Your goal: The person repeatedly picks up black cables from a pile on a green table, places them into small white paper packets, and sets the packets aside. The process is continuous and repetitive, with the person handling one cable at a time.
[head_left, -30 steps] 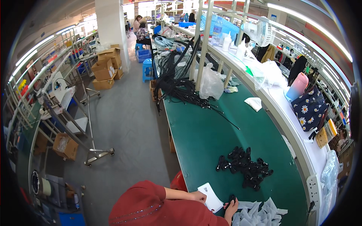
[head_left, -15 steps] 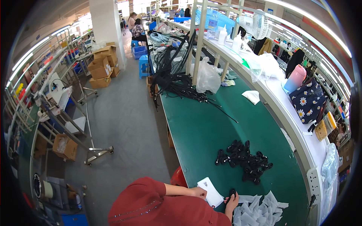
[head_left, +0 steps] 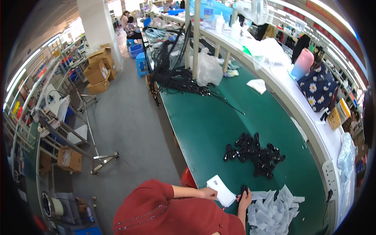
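My right hand (head_left: 244, 199) is closed around a small black bundle (head_left: 244, 189), which looks like a coiled cable. My left hand (head_left: 209, 193) has its fingers curled at the left edge of a stack of white paper sheets (head_left: 222, 192); anything between those fingers is too small to make out. Just right of my right hand lies a loose heap of translucent whitish plastic bags (head_left: 270, 213). Beyond the hands, a pile of similar black bundles (head_left: 252, 150) rests on the green tabletop (head_left: 203, 137).
Long black cables (head_left: 176, 76) are heaped at the table's far end beside a clear plastic bag (head_left: 208, 68). A white shelf (head_left: 282, 78) with bottles, a fan and a flowered bag runs along the right. A power strip (head_left: 331, 176) is fixed to its side. A red stool (head_left: 188, 178) stands at the left edge.
The view has shifted slightly, so the background sits a little further left and higher. Both hands keep nearly the same places, the black bundle still in my right hand.
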`<state>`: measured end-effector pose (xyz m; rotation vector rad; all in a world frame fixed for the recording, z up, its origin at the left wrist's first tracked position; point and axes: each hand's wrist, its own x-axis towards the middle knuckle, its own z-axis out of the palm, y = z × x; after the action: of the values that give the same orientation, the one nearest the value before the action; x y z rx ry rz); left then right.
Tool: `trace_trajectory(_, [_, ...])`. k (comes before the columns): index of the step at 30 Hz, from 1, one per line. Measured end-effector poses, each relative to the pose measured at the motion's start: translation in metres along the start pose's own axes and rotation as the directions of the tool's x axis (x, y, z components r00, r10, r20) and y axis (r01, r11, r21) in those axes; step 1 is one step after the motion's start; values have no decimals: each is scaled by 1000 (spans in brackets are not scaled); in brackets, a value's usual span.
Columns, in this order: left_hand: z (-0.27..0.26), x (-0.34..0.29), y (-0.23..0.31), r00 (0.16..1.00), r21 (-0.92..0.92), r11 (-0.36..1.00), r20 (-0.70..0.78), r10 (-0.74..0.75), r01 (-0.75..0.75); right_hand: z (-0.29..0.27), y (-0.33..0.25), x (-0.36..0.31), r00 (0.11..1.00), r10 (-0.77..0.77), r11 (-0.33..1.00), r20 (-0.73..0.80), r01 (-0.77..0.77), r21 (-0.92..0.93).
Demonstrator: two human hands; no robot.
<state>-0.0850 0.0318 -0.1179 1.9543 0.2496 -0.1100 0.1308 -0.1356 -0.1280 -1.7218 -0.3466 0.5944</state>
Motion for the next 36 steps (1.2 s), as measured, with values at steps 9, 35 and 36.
trace_trajectory(9, [-29, -1, 20, 886, 109, 993, -464, 14, 41, 12, -36, -15, 999, 13, 1000, -46, -12, 18])
trace_trajectory(35, [7, 61, 50, 966, 183, 959, -102, 238, -217, 4, -33, -127, 942, -251, 885, -221, 131, -447])
trace_trajectory(36, [5, 60, 50, 971, 157, 967, -93, 218, -202, 3, -40, -130, 954, -229, 877, -194, 115, -467])
